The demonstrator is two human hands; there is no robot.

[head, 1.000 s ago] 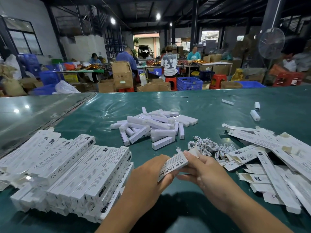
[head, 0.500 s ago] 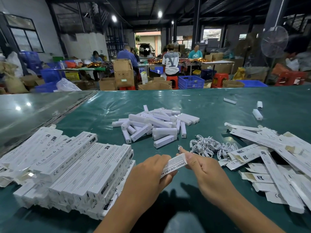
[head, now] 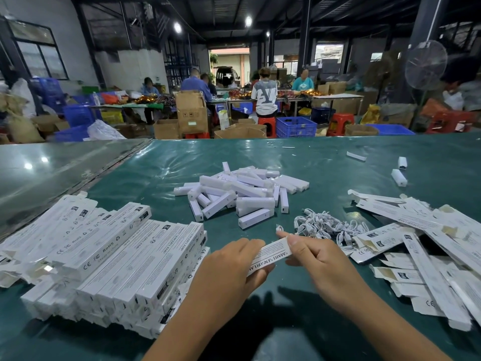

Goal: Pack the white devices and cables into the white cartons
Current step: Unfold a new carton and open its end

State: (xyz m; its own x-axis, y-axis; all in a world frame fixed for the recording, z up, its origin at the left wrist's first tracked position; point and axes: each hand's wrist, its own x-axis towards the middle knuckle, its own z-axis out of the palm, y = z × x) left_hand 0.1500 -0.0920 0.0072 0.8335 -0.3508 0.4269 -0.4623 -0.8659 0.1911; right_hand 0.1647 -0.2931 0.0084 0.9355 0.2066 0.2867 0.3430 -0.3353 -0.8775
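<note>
Both hands grip one carton [head: 272,254]: left hand [head: 229,267] curled around its near end, right hand [head: 320,259] pinching the far end. Cable pile [head: 328,226] just beyond carton, device pile [head: 242,194] farther back.

**Dim hall, sharp foreground**

I read round ceiling lamps [head: 177,27] overhead and daylight from the far doorway [head: 229,64]. Lamp glare spots the glossy sheet [head: 28,165] far left of the grip. Soft forearm shadows fall on the green table [head: 325,168] below the grip. Wide-angle bowing at edges; right background blurred.
</note>
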